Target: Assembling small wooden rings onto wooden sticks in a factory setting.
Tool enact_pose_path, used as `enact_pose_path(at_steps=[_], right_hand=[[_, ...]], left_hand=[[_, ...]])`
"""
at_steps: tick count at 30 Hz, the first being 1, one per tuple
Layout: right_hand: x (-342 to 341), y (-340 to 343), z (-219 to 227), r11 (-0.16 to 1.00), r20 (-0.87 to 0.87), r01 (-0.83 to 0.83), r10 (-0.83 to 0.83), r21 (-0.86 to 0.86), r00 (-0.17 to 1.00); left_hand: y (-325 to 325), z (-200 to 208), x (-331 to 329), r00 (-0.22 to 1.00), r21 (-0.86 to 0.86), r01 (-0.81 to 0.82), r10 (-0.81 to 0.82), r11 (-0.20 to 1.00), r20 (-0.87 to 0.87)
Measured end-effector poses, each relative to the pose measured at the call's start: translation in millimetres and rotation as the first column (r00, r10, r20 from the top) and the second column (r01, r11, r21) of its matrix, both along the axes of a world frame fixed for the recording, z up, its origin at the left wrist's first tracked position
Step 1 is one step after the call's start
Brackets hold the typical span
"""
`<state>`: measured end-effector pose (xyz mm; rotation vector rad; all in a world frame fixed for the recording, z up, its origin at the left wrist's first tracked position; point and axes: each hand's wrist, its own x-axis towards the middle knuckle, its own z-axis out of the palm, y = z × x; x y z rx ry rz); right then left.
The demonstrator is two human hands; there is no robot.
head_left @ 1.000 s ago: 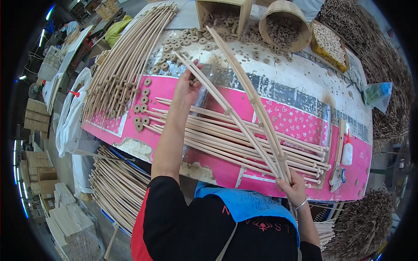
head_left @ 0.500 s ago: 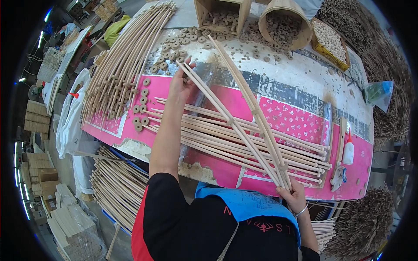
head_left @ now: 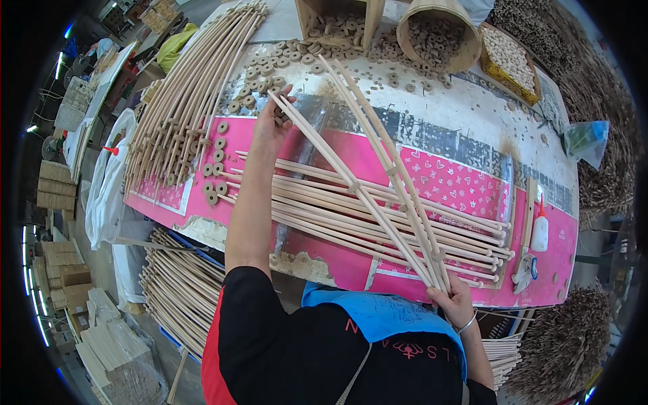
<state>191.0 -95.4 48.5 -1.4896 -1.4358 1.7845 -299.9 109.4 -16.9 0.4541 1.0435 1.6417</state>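
My right hand (head_left: pixel 454 302) is closed around the near ends of several long wooden rods at the table's front edge. These rods fan out from it; two pale rods (head_left: pixel 317 142) lean left, and two browner rods (head_left: pixel 378 135) reach farther back. Small collars sit partway along them. My left hand (head_left: pixel 273 116) is closed at the far ends of the pale pair, and something brownish, perhaps wooden rings, shows at its fingers. Beneath, a row of knob-ended rods (head_left: pixel 337 214) lies across the pink table covering (head_left: pixel 246 142). Several wooden rings (head_left: pixel 219 155) lie left of my left forearm.
A bundle of ringed rods (head_left: pixel 202 88) lies at the back left. Loose rings surround a wooden box (head_left: pixel 300 17) and a tipped wooden bucket (head_left: pixel 408 40). A yellow tray (head_left: pixel 513 86) holds pale knobs. A glue bottle (head_left: pixel 540 233) stands at right. More rods (head_left: pixel 172 290) are below the table.
The far ends of the two browner rods have spread apart. My left hand has shifted slightly left with the pale rods' ends. My right hand keeps its hold.
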Motion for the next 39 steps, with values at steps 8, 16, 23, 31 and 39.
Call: enact_pose_path(at_steps=[8, 16, 23, 31, 39], right_hand=[[-8, 1, 0, 0.999, -0.039, 0.018, -0.019, -0.039, 0.999], [-12, 3, 7, 0.999, 0.042, -0.02, 0.019, 0.033, 0.999], [-16, 0, 2, 0.92, 0.227, -0.184, 0.109, 0.345, 0.968], [-31, 0, 10, 0.989, 0.131, -0.089, 0.074, 0.114, 0.989], [-35, 6, 19, 0.971, -0.177, -0.023, -0.02, -0.237, 0.984]], left_hand=[[-3, -4, 6, 0.977, 0.024, 0.178, -0.18, 0.984, 0.119], [-12, 23, 25, 0.958, 0.084, 0.189, -0.203, 0.978, 0.201], [-13, 19, 24, 0.968, -0.014, 0.169, -0.164, 0.985, 0.191], [-21, 20, 45, 0.959, 0.05, 0.262, -0.266, 0.964, 0.096], [-35, 35, 57, 0.985, 0.097, 0.137, -0.146, 0.986, 0.093]])
